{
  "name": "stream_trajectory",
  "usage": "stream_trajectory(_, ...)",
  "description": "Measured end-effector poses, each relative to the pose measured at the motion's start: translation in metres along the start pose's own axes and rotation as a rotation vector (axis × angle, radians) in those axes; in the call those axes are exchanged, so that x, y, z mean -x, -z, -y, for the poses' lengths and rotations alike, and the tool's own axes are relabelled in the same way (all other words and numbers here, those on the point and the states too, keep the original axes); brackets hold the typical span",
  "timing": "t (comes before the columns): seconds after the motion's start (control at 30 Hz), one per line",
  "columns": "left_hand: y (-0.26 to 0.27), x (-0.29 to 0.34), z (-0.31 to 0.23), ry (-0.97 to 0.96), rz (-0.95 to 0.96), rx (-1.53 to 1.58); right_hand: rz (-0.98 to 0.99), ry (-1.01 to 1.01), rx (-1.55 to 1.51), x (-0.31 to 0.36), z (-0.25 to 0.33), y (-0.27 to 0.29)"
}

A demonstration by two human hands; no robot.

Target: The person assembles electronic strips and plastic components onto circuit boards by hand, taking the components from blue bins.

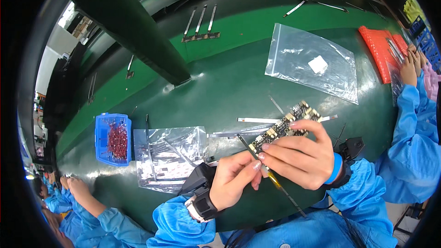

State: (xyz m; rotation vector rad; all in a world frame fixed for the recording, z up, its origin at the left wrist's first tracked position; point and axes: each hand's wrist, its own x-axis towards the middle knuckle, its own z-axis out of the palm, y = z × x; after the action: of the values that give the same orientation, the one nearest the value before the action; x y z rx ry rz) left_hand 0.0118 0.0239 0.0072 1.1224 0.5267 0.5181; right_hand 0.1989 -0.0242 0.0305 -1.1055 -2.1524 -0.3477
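My right hand [303, 156] grips a long black circuit board [275, 131] crowded with small components, its fingers laid along the near edge and the board tilted up to the right. At the board's lower left end, my left hand [234, 177] is closed in a pinch on a thin dark strip [288, 196]. A yellow patch shows on the strip just below my fingers, and it slants down toward my lap. Fingertips of both hands nearly meet there, so the join between strip and board is hidden. White and grey flat cables [253, 120] lie on the table behind the board.
A blue bin [113, 160] of small red parts stands left, beside a clear bag [171, 181] of strips. Another clear bag [294, 71] lies farther back. A dark green post [138, 36] rises from the table. Red bubble wrap [377, 53] and a co-worker's hands [409, 71] are at right.
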Motion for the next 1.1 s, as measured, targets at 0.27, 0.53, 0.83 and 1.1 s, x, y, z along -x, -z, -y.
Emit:
stream_trajectory(0.27,0.006,0.004,0.007,-0.230,-0.251,-0.064,-0.092,-0.527,-0.560,0.002,-0.011,0.014)
stream_trajectory(0.53,0.005,0.003,0.002,-0.273,-0.129,-0.409,0.152,-1.198,-1.685,0.003,0.006,-0.009)
stream_trajectory(0.83,0.005,-0.002,0.004,-0.219,-0.119,-0.408,-0.040,-1.185,-1.510,0.007,0.018,-0.018)
stream_trajectory(1.1,0.007,-0.004,0.005,-0.305,-0.075,-0.500,0.024,-1.198,-1.503,0.006,0.019,-0.014)
